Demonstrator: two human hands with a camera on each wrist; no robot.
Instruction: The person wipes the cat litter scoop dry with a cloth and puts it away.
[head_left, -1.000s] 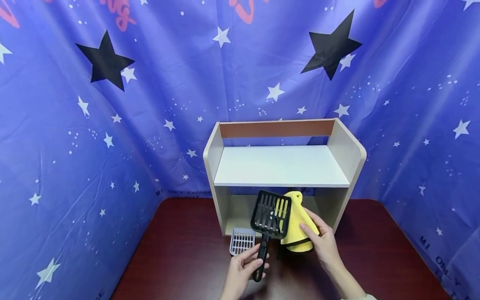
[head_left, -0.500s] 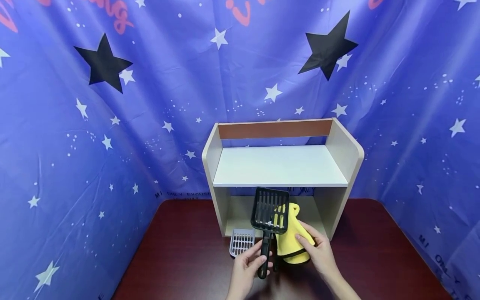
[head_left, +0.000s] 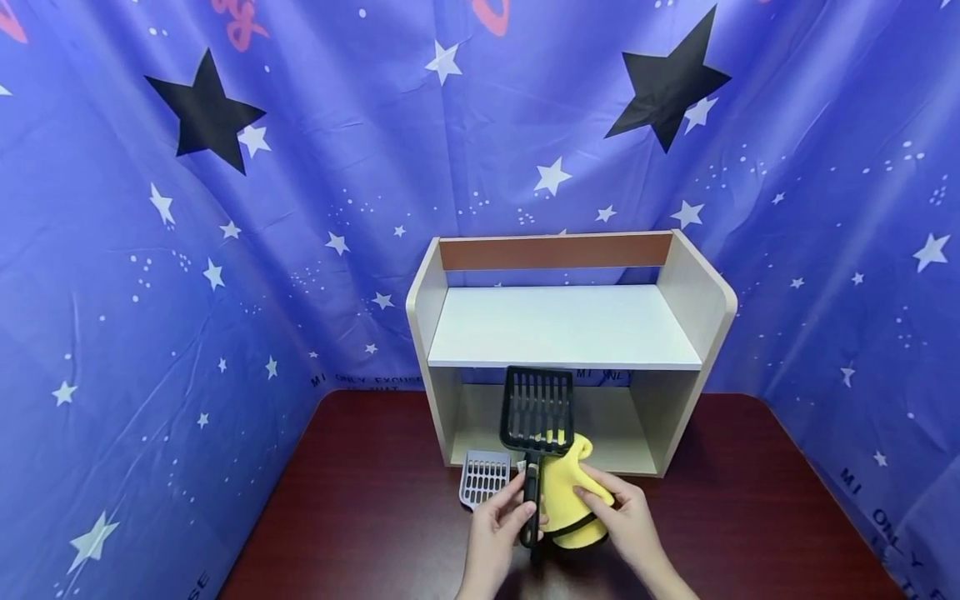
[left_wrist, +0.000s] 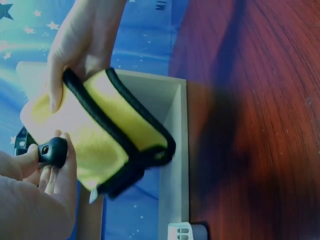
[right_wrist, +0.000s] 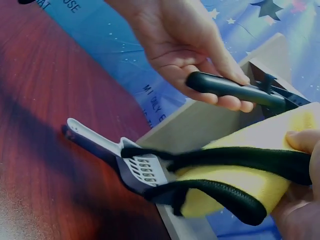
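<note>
In the head view my left hand (head_left: 491, 537) grips a black slotted litter scoop (head_left: 537, 408) by its handle, with the head pointing up. My right hand (head_left: 628, 527) pinches a folded yellow cloth (head_left: 566, 496) with black edging. The cloth hangs just behind and to the right of the scoop's handle, partly covered by it. In the left wrist view the handle end (left_wrist: 54, 152) overlaps the yellow cloth (left_wrist: 90, 135); whether they touch I cannot tell. The right wrist view shows left-hand fingers curled under the black handle (right_wrist: 225, 89).
A grey slotted scoop (head_left: 484, 479) lies on the dark red table (head_left: 360, 500), left of the held one. Behind stands a two-level shelf unit (head_left: 562, 329) with a white upper board. Starry blue curtains (head_left: 337, 167) surround the table.
The right hand has brought the yellow cloth left and down, from beside the black scoop's head to beside its handle. The black scoop has become more upright in the left hand.
</note>
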